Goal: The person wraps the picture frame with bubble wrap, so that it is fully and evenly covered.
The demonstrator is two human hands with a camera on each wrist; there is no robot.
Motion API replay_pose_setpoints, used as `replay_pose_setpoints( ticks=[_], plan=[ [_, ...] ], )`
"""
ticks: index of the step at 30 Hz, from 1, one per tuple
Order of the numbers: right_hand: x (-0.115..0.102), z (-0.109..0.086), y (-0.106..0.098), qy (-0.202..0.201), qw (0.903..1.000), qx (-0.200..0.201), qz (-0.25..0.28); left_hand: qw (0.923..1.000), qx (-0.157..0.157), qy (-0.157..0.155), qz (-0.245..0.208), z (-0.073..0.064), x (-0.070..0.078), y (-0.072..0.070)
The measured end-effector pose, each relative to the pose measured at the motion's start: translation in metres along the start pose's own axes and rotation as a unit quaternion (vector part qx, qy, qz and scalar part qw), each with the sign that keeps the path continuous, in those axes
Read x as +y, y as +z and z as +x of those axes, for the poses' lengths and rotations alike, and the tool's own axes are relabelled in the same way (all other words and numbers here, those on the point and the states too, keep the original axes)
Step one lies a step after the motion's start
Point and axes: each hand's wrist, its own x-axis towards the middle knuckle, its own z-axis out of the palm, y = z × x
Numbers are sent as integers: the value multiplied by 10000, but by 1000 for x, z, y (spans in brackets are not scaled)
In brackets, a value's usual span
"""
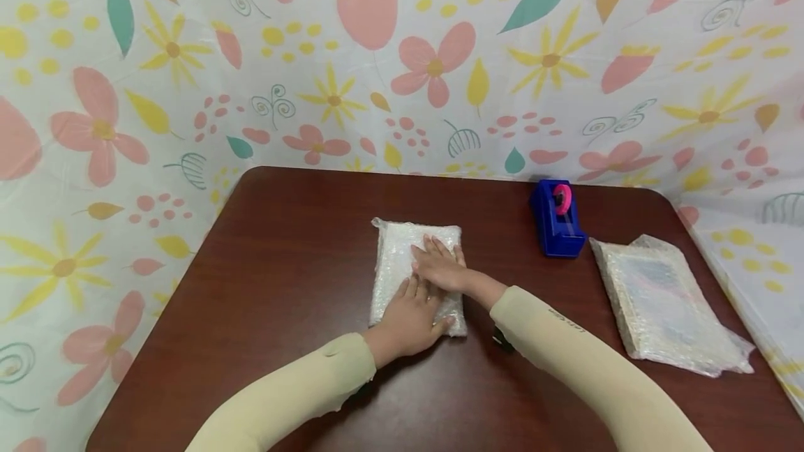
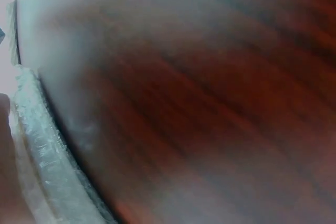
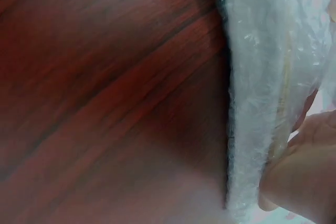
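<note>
A flat rectangular package in bubble wrap (image 1: 396, 250) lies on the brown table in the head view. My left hand (image 1: 410, 319) rests on its lower half with the fingers extended. The right hand (image 1: 440, 265) lies across the upper right part, fingers straight, just above the left fingertips. In the right wrist view the bubble-wrapped side (image 3: 254, 77) of the package runs beside part of the right hand (image 3: 304, 171). The left wrist view shows the package's wrapped edge (image 2: 52, 156) and a sliver of the left hand (image 2: 8, 171).
A blue tape dispenser (image 1: 559, 229) with a pink roll stands at the back right of the table (image 1: 283, 250). Nearer the right edge lies another bubble-wrapped package (image 1: 672, 305). A floral cloth (image 1: 433, 124) hangs behind the table and along its sides.
</note>
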Motion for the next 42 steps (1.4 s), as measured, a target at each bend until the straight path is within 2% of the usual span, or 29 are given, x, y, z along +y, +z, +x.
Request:
replay_pose_setpoints(
  ticks=[4, 8, 10, 14, 19, 23, 26, 30, 35, 38, 42],
  plan=[
    [-9, 1, -5, 123, 9960, 536, -706, 9999, 14, 20, 123, 2, 2, -3],
    [-27, 16, -21, 420, 9874, 1280, -832, 9997, 69, -100, 216, 3, 1, -2],
    [-33, 27, -28, 606, 9837, 1430, -911, 9996, 100, -153, 222, 2, 0, -2],
    [-39, 43, -36, 701, 9827, 1337, -1074, 9996, -7, -242, 149, -3, 0, -4],
    [-47, 63, -39, 185, 9912, 1156, -625, 9992, -136, -367, 127, -5, 1, -6],
    [-51, 80, -40, -78, 9939, 1029, -390, 9992, -185, -343, 104, -3, 2, -6],
    [-54, 89, -43, -68, 9964, 826, -193, 9992, -219, -312, 123, -2, 4, -7],
    [-57, 97, -45, 166, 9985, 525, 3, 9993, -152, -272, 194, -3, 5, -7],
    [-65, 100, -48, 214, 9995, 178, -161, 9998, -38, -212, 46, -2, 4, -3],
    [-66, 103, -49, 236, 9992, 187, -266, 9998, -9, -209, 24, -1, 2, -1],
    [-66, 105, -49, 292, 9977, 446, -421, 9997, -53, -236, -39, -1, 1, 0]
  ],
)
